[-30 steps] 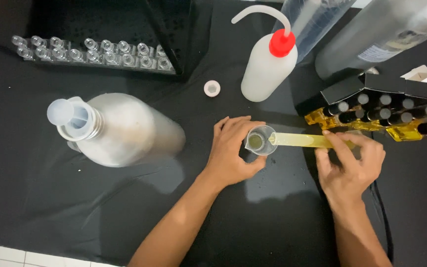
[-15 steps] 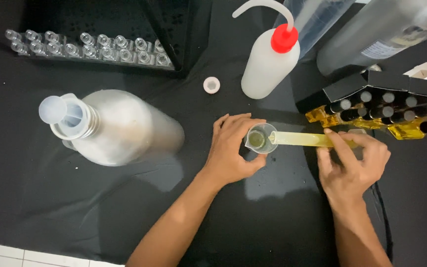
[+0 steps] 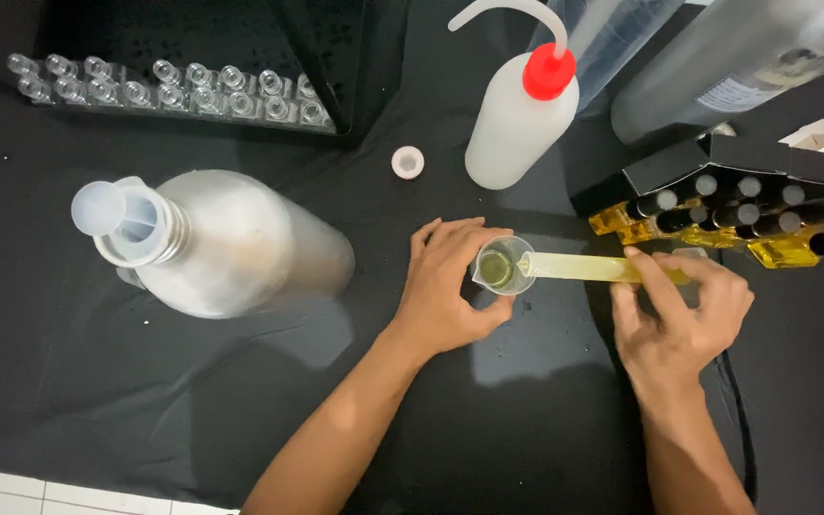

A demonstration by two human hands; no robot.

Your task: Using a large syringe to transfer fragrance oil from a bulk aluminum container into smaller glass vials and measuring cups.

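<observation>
In the head view, at the centre of the frame, the left hand [image 3: 452, 286] wraps its fingers round a small clear beaker [image 3: 503, 265] standing on the black cloth [image 3: 145, 401], steadying it. Right of centre the right hand [image 3: 684, 319] grips a narrow cylinder [image 3: 598, 269] of yellow liquid, tipped almost flat with its mouth resting on the beaker's rim; both hands are closed on what they hold. By the look of it the pour is partway done: a shallow pool of yellowish liquid sits at the bottom of the beaker, while yellow still runs along most of the cylinder, so much is left to transfer. At the right edge a black box [image 3: 746, 167] holds dark-capped vials [image 3: 717, 205] of yellow liquid, which look already filled, and at the upper left a black rack [image 3: 183, 114] carries a row of clear empty vials [image 3: 174, 84]. A wash bottle [image 3: 517, 119] with a red cap stands at the upper middle, a small white cap [image 3: 408, 161] lies to its left, and a large frosted bottle [image 3: 226, 243] with a white funnel [image 3: 107, 205] at its neck lies at the left. Against the frames from a second and half a second ago little differs: both hands hold the same grips and the same tilt, the beaker stays put, and only the camera has drifted slightly.
</observation>
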